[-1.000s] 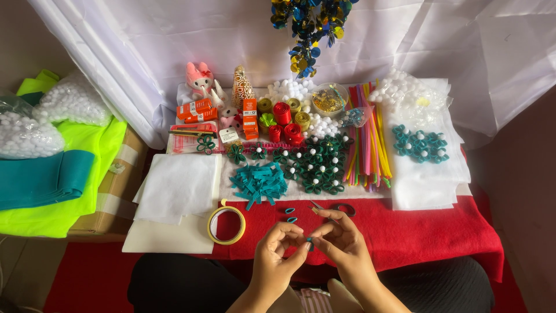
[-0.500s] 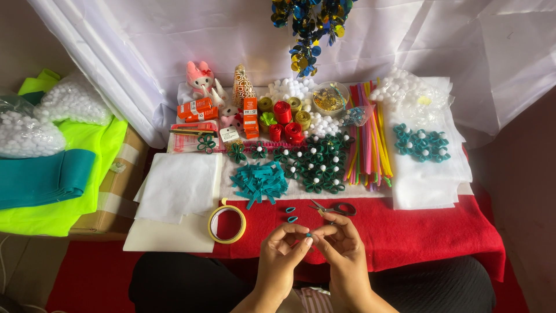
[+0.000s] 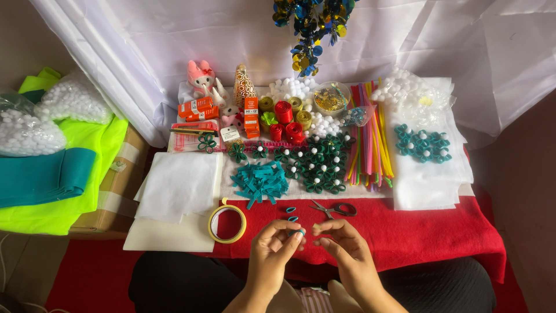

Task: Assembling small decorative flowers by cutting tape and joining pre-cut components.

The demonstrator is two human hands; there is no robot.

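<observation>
Leftmost, at nine o'clock from the hands, teal felt point(image 3: 43, 177) lies folded on lime-green cloth point(image 3: 87, 150), with bags of white foam beads point(image 3: 26, 133) above. Next come white sheets point(image 3: 176, 185) and, at ten o'clock from the left hand, a yellow-rimmed tape roll point(image 3: 227, 224) on the red table cover point(image 3: 440, 235).

The left hand point(image 3: 278, 246) pinches a small teal paper strip point(image 3: 298, 232) between thumb and forefinger, seemingly curled into a loop; its exact shape is too small to tell. Just at twelve o'clock from it, two finished teal loops point(image 3: 291, 213) lie on the red cover, with a heap of cut teal strips point(image 3: 260, 182) beyond. The right hand point(image 3: 341, 249) holds nothing that I can make out; its fingers are half curled, with the fingertips point(image 3: 317, 229) just beside the strip.

Scissors point(image 3: 336, 208) lie at twelve o'clock from the right hand, dark green rosettes point(image 3: 315, 165) and coloured sticks point(image 3: 370, 139) further up, and teal rosettes point(image 3: 423, 142) at two o'clock.

As a judgement: the strip is slight and springy, so a loosened pinch could let it uncurl or drop into the lap, and a sleeve or wrist sweeping forward might scatter the loose loops.
</observation>
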